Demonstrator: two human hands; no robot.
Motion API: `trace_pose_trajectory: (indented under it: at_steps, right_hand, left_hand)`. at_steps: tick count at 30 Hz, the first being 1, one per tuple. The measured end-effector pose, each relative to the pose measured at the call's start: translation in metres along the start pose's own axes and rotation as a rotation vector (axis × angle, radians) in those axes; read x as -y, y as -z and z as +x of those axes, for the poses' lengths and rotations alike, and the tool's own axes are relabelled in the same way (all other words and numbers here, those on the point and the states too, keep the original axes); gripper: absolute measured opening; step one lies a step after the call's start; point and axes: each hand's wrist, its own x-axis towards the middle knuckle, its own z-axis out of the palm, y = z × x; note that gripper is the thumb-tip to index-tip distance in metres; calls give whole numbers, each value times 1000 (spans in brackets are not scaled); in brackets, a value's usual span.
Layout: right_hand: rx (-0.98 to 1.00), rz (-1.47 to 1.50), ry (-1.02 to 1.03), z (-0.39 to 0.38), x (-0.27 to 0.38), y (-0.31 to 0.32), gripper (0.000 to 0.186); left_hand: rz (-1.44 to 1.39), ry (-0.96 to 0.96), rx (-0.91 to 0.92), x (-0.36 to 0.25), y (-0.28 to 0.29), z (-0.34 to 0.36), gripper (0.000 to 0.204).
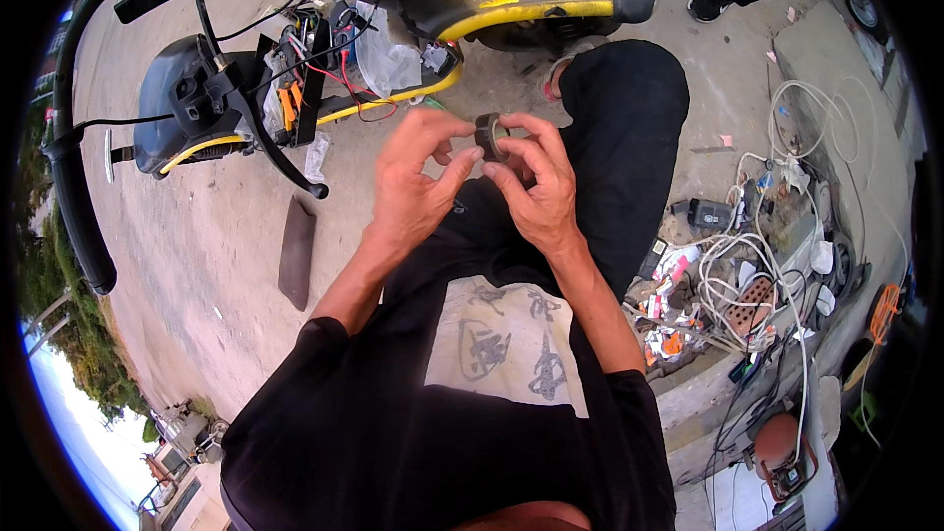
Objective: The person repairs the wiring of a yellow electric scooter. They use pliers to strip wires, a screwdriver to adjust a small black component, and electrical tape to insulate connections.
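Note:
Between my two hands, above my lap, is a roll of black tape [488, 135], seen partly edge-on with its open centre showing. My left hand [421, 182] pinches the roll's left side with thumb and fingertips. From the other side, the thumb and fingers of my right hand [538, 182] close on its right edge. Beyond my hands stands a yellow and black scooter [536, 15] with its body opened up. Red, blue and black wires [344, 74] hang out of its middle, beside tools with orange handles [289, 106] on the footboard.
Handlebars with a brake lever [280, 159] reach in at the left. A dark flat strip [296, 254] lies on the concrete. To my right are tangled white cables [723, 275], litter and a brown perforated shoe [750, 305]. Another person's shoe [710, 4] shows at the top right.

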Motion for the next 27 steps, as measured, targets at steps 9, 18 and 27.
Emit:
trace_pose_trajectory:
  at_steps: [9,18,27]
  right_hand:
    - [-3,-274,199,1,-4,1,37]
    - [-44,-201,254,7,-6,8,25]
    - [-60,785,-361,-10,-32,-1,37]
  left_hand:
    - [304,-222,-18,8,-9,2,21]
    - [-677,576,107,11,-3,-1,10]
    - [-1339,779,184,17,4,-6,15]
